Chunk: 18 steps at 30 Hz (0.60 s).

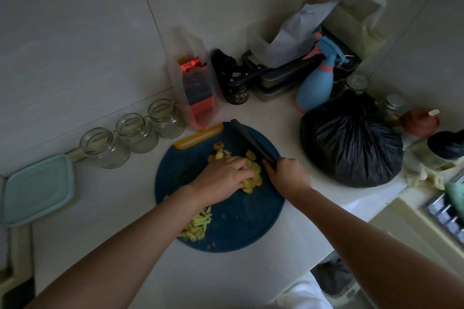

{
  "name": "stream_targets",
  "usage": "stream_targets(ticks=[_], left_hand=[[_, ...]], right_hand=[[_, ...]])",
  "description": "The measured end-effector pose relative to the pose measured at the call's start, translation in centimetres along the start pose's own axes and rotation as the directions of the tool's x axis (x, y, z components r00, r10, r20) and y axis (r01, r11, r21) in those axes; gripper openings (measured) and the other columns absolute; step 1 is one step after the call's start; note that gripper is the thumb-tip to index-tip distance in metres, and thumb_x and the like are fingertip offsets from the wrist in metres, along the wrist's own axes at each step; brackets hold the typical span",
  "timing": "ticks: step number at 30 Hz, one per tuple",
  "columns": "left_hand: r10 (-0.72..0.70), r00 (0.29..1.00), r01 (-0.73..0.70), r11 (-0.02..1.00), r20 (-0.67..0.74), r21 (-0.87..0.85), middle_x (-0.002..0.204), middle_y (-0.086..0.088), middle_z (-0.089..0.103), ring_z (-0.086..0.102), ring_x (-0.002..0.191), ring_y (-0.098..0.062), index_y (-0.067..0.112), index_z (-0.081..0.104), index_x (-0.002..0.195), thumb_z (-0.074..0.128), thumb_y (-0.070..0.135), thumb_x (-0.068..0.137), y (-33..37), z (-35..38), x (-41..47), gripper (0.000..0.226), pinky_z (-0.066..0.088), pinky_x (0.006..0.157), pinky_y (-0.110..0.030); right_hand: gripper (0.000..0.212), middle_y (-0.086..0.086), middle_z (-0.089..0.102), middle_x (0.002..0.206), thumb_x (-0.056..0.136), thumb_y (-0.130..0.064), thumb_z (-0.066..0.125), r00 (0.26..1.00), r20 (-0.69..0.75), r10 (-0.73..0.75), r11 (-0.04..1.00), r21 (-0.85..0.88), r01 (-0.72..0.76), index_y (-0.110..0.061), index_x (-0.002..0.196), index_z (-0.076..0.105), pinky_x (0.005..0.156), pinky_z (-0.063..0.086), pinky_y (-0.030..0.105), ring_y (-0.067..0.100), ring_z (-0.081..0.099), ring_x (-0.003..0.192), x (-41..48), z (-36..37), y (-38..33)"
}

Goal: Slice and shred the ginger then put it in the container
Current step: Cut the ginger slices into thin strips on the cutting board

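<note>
A round dark blue cutting board (233,223) with a yellow handle lies on the white counter. Yellow ginger slices (254,170) sit at its middle, and my left hand (223,178) lies over them with fingertips curled onto the pile. A heap of ginger shreds (198,226) rests at the board's near left, partly behind my left forearm. My right hand (286,175) grips the handle of a dark knife (251,140), whose blade points up and left over the board just right of the slices. A pale green lidded container (37,190) sits at the far left.
Three glass jars (135,133) line the wall behind the board. A clear box of packets (195,88), a black jar, metal tins, a blue spray bottle (316,85) and a black rubbish bag (351,140) crowd the back right. The counter edge runs at lower right.
</note>
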<state>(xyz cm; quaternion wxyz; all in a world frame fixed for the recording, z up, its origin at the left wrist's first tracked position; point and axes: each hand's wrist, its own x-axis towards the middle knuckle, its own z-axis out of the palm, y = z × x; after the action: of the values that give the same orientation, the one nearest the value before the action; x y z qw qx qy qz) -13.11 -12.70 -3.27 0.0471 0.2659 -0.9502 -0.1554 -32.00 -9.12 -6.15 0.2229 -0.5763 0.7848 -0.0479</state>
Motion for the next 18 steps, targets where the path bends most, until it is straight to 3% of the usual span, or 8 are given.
stream_targets(ticks=[3,5,8,10,12,14,18], left_hand=[[0.001,0.999,-0.001,1.000,-0.048,0.001,0.085,-0.006,0.057,0.059,0.080,-0.026,0.010,0.066,0.093,0.073,0.013,0.078,-0.4,0.5,-0.7,0.016,0.054,0.060,-0.042],[-0.052,0.994,0.046,0.997,-0.100,-0.068,0.089,-0.005,0.058,0.059,0.082,-0.023,0.009,0.065,0.093,0.070,0.016,0.082,-0.2,0.5,-1.3,0.014,0.053,0.063,-0.039],[-0.242,0.960,0.195,0.937,-0.138,-0.290,0.095,0.007,0.055,0.054,0.083,-0.008,0.013,0.065,0.102,0.066,0.020,0.088,1.1,0.3,-2.1,0.016,0.046,0.072,-0.021],[-0.385,0.923,0.354,0.820,0.024,-0.450,0.092,0.011,0.057,0.056,0.082,-0.005,0.017,0.063,0.108,0.066,0.024,0.089,2.0,0.2,-2.7,0.021,0.047,0.072,-0.017],[-0.433,0.871,0.488,0.702,0.233,-0.519,0.089,0.008,0.060,0.059,0.080,-0.007,0.021,0.060,0.112,0.066,0.024,0.088,2.5,0.5,-3.3,0.025,0.049,0.071,-0.018],[-0.430,0.850,0.527,0.701,0.305,-0.481,0.087,0.007,0.060,0.059,0.078,-0.006,0.023,0.061,0.114,0.065,0.023,0.089,2.6,1.2,-4.0,0.025,0.045,0.066,-0.012],[-0.503,0.842,0.539,0.765,0.194,-0.353,0.104,0.004,0.054,0.050,0.081,-0.003,0.023,0.063,0.115,0.067,0.026,0.087,2.8,1.9,-4.6,0.028,0.040,0.072,-0.015]], right_hand=[[0.048,0.003,0.054,0.074,0.100,-0.053,0.035,1.000,0.002,0.003,1.000,-0.002,-0.003,-0.013,0.082,0.054,0.056,0.042,0.029,0.021,0.057,0.068,-0.1,-0.1,0.0],[0.049,0.005,0.057,0.077,0.100,-0.053,0.035,1.000,0.007,0.001,1.000,0.006,-0.001,-0.012,0.082,0.055,0.057,0.045,0.030,0.022,0.059,0.070,-0.1,-0.1,0.1],[0.048,0.005,0.056,0.076,0.100,-0.053,0.035,1.000,0.004,0.001,1.000,0.002,-0.001,-0.013,0.081,0.054,0.056,0.043,0.029,0.022,0.059,0.070,0.0,-0.2,0.0],[0.048,0.005,0.056,0.075,0.100,-0.052,0.035,1.000,0.000,-0.005,1.000,-0.001,0.005,-0.013,0.080,0.054,0.056,0.043,0.029,0.022,0.059,0.070,0.0,-0.2,0.0],[0.048,0.005,0.057,0.075,0.100,-0.052,0.035,1.000,0.006,-0.007,1.000,0.010,0.007,-0.013,0.080,0.054,0.056,0.044,0.029,0.021,0.059,0.069,-0.1,-0.2,0.0],[0.048,0.005,0.056,0.074,0.100,-0.052,0.035,1.000,0.000,-0.008,1.000,0.007,0.008,-0.013,0.079,0.054,0.055,0.044,0.029,0.021,0.058,0.068,-0.1,-0.2,0.0],[0.048,0.005,0.056,0.074,0.100,-0.051,0.036,1.000,-0.013,-0.014,1.000,0.013,0.014,-0.012,0.080,0.055,0.053,0.042,0.028,0.020,0.058,0.067,-0.2,-0.2,0.0]])
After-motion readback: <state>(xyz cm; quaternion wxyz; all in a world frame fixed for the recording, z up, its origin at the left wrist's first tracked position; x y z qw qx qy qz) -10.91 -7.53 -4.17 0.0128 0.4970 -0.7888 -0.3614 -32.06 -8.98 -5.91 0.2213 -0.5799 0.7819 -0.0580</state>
